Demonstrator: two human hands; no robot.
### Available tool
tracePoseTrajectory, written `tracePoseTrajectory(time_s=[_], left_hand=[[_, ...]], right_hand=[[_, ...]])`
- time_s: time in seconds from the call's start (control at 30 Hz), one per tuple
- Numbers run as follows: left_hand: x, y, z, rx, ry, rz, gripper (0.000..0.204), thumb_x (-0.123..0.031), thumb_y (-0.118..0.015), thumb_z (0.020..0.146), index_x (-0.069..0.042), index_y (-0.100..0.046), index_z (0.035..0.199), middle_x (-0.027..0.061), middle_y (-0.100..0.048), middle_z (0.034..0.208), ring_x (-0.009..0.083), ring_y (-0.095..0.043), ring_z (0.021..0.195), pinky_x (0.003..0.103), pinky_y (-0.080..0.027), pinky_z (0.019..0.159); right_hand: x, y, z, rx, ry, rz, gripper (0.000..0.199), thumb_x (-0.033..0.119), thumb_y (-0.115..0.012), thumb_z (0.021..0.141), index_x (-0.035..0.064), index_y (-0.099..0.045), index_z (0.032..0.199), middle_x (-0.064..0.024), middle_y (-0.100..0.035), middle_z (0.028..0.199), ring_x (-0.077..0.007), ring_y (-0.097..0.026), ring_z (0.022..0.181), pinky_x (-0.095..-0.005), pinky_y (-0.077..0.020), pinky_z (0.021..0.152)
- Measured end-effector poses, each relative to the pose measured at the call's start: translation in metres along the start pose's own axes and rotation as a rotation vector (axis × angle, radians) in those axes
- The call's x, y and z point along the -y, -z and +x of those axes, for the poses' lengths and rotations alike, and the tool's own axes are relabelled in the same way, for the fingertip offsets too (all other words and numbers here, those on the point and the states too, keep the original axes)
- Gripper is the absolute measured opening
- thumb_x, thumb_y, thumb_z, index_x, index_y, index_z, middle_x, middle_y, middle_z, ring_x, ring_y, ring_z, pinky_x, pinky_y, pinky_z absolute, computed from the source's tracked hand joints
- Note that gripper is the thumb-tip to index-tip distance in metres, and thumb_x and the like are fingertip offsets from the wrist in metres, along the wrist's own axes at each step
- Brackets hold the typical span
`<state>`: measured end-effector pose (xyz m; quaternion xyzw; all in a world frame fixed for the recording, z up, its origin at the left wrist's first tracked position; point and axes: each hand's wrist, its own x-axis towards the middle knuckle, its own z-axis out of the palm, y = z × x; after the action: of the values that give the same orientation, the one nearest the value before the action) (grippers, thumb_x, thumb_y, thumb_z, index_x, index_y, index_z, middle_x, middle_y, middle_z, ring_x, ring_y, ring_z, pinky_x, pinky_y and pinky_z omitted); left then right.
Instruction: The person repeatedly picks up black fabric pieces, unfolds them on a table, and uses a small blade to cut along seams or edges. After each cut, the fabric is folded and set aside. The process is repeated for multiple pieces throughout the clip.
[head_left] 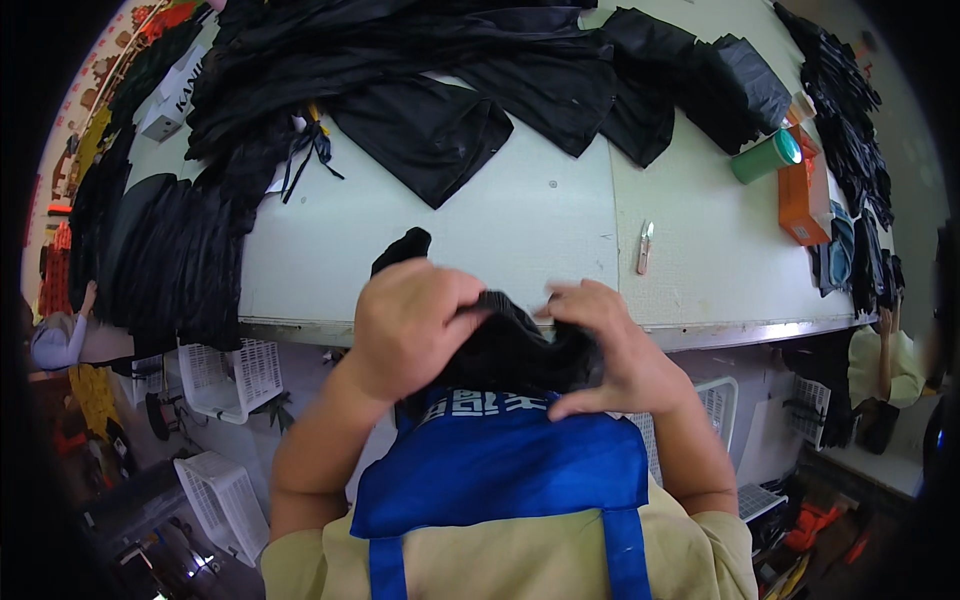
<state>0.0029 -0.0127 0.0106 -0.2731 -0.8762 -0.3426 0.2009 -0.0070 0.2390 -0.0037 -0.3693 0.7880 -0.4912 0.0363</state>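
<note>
In front of my chest I have a bunched black garment (520, 352), partly hidden behind my hands. My left hand (408, 325) is closed on its upper left edge, thumb and fingers pinching the cloth. A piece of black cloth (404, 249) sticks up beyond that hand, over the table edge. My right hand (618, 350) is at the garment's right side, somewhat blurred. Its thumb and fingers are spread wide apart, with the cloth against the palm side. Just below the garment is the blue apron (500, 460) I wear.
Black garments (420, 140) lie heaped across the far table (430, 270), with another pile (170, 250) at left. Small thread snips (644, 248), a green cup (768, 157) and an orange box (803, 195) are at right. White baskets (225, 500) stand below. People sit at both sides.
</note>
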Motion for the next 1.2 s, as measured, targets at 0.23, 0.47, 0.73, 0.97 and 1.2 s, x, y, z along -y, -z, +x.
tracePoseTrajectory(time_s=[0.23,0.47,0.73,0.97,1.2], left_hand=[[0.025,0.01,0.021,0.369,0.219,-0.219,0.056,-0.018,-0.084,0.066,-0.007,-0.053,0.111,0.0078,-0.066,0.094,0.0231,-0.063,0.081,0.032,-0.05,0.074],[0.058,0.019,-0.011,0.585,0.04,-0.003,0.084,-0.02,-0.085,0.063,-0.02,-0.044,0.135,0.0095,-0.05,0.125,0.0295,-0.055,0.105,0.04,-0.046,0.092],[0.042,0.048,-0.016,0.54,-0.007,0.289,0.035,-0.028,-0.082,0.063,-0.007,-0.06,0.08,0.0068,-0.056,0.095,0.0268,-0.054,0.09,0.037,-0.045,0.078],[-0.003,0.097,-0.002,0.425,-0.047,0.405,0.041,-0.041,-0.078,0.06,-0.009,-0.055,0.072,0.0023,-0.055,0.076,0.0247,-0.052,0.066,0.038,-0.042,0.071],[-0.021,0.126,0.003,0.328,0.1,0.36,0.043,-0.024,-0.083,0.064,-0.007,-0.053,0.091,0.0069,-0.064,0.087,0.0281,-0.056,0.079,0.04,-0.043,0.077]], right_hand=[[-0.003,0.022,-0.007,0.229,0.016,-0.247,0.038,0.005,-0.076,0.069,0.0127,-0.064,0.104,-0.0084,-0.052,0.08,-0.0273,-0.057,0.073,-0.0364,-0.0476,0.063],[0.007,0.051,-0.014,-0.007,-0.052,-0.329,0.024,0.002,-0.077,0.068,0.0061,-0.065,0.088,-0.008,-0.056,0.078,-0.025,-0.058,0.067,-0.0334,-0.0474,0.059],[0.025,0.077,-0.015,-0.002,-0.131,-0.537,0.022,0.01,-0.081,0.065,0.0055,-0.064,0.078,-0.0086,-0.057,0.085,-0.0265,-0.058,0.073,-0.0351,-0.048,0.064],[0.019,0.113,-0.017,0.057,0.112,-0.561,0.034,0.023,-0.084,0.063,0.0031,-0.056,0.07,-0.0101,-0.056,0.084,-0.0258,-0.058,0.075,-0.0347,-0.0478,0.064],[0.016,0.113,-0.025,-0.231,0.235,-0.286,0.04,0.033,-0.083,0.067,0.0058,-0.053,0.069,-0.0092,-0.06,0.072,-0.0221,-0.058,0.06,-0.0282,-0.0439,0.051]])
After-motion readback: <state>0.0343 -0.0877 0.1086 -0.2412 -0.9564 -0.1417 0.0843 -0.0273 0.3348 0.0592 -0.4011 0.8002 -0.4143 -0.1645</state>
